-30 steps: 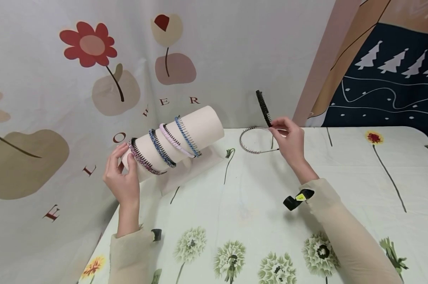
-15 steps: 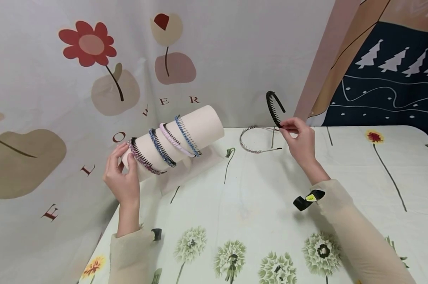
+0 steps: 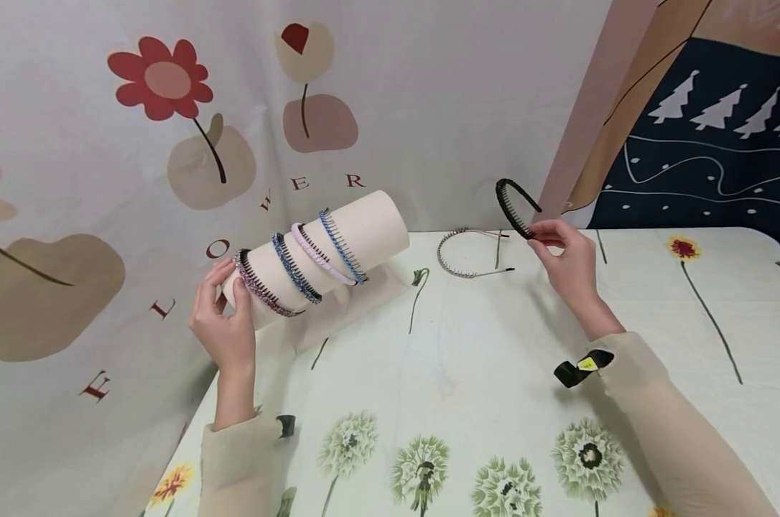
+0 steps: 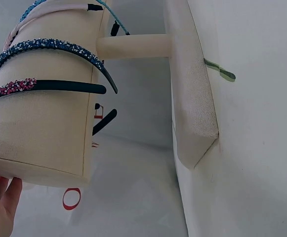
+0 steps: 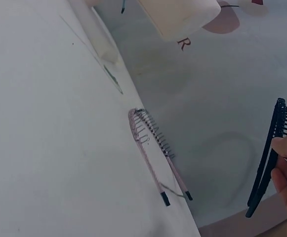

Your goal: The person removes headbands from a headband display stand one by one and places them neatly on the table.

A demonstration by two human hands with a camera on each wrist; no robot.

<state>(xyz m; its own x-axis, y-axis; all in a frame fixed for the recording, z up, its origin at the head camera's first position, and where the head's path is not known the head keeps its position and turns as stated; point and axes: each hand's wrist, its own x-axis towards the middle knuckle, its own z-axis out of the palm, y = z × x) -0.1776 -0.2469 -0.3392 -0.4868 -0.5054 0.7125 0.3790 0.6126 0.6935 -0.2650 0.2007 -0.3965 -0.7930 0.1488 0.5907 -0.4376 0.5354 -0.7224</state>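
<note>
My left hand [image 3: 225, 316] grips the near left end of a cream cylinder stand [image 3: 377, 230], thumb in front and fingers at its end face. Across the cylinder sit several toothed headbands: a pink-and-black glittery headband [image 3: 261, 291], a dark blue glittery headband [image 3: 293, 269], a lilac headband [image 3: 319, 257] and a bright blue headband [image 3: 343, 248]. My right hand [image 3: 567, 262] pinches a black toothed headband [image 3: 513, 205] by one arm, raised above the table. In the right wrist view, thumb and fingers close on the black headband [image 5: 269, 158].
A pale pinkish toothed headband [image 3: 451, 266] lies on the table near its back edge, left of my right hand. The stand's flat base [image 3: 351, 309] rests on the flower-print tablecloth [image 3: 455, 388]. A printed curtain [image 3: 442, 108] hangs behind.
My right hand has moved right with the black headband, which has turned from nearly edge-on to show its curve. The left hand and the stand have stayed in place.
</note>
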